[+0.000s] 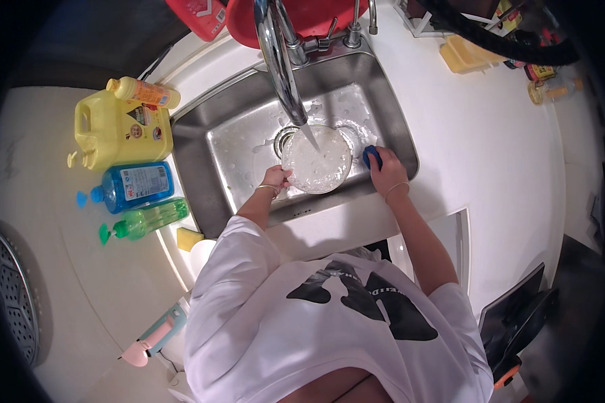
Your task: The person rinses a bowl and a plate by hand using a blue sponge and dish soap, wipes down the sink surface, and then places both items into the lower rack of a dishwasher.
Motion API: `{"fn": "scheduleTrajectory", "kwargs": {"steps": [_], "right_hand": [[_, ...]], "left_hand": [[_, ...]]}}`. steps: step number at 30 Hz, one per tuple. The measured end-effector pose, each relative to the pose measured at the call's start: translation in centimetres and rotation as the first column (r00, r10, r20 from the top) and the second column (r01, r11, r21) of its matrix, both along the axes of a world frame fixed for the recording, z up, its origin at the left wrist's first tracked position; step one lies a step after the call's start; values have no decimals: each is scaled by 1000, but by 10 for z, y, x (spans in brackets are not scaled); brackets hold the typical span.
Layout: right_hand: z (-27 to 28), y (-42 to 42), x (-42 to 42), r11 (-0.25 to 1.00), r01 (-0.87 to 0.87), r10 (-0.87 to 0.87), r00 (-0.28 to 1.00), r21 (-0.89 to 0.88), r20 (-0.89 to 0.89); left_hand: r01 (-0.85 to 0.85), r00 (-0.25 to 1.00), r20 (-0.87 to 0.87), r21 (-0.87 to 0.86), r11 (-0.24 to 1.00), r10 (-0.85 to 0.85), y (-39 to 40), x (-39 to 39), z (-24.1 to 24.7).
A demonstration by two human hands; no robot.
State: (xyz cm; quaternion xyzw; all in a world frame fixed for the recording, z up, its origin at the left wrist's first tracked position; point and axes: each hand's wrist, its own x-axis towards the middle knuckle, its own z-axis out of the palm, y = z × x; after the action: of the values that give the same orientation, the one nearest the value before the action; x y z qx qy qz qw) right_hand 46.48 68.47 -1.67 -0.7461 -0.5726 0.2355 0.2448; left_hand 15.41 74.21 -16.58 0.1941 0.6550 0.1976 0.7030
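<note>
My left hand [276,179] grips the rim of a round, clear dish [315,169], which looks like a glass lid or bowl. Water runs from the chrome faucet [282,65] onto it, and bubbles ring its wet surface. The dish is inside the stainless steel sink [242,156], partly over the drain [284,138]. Near the sink's right wall, my right hand [389,174] holds a dark blue sponge or scrubber [372,157], apart from the dish.
Left of the sink are a yellow jug [126,131], a yellow bottle [148,93], a blue bottle [138,186], a green pump bottle [151,219] and a yellow sponge [189,239]. Behind the faucet sits a red basin [239,25]. A yellow container [466,53] stands on the right counter.
</note>
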Motion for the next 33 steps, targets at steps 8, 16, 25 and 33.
{"fn": "scheduleTrajectory", "kwargs": {"steps": [8,16,25,33], "right_hand": [[7,-7,-2,997,11,-12,1000,-75,-12],[8,-19,5,999,-42,42,999,-18,2],[27,-39,16,986,-123,125,992,-116,6],[-13,-10,35,997,63,-80,669,-50,-739]], "left_hand": [[103,992,-62,-63,993,-107,-15,-60,26],[189,915,-339,-112,976,-216,-18,-82,87],[563,609,-747,170,808,-267,0,-3,231],[1,999,-33,306,952,9,-13,34,249]]}}
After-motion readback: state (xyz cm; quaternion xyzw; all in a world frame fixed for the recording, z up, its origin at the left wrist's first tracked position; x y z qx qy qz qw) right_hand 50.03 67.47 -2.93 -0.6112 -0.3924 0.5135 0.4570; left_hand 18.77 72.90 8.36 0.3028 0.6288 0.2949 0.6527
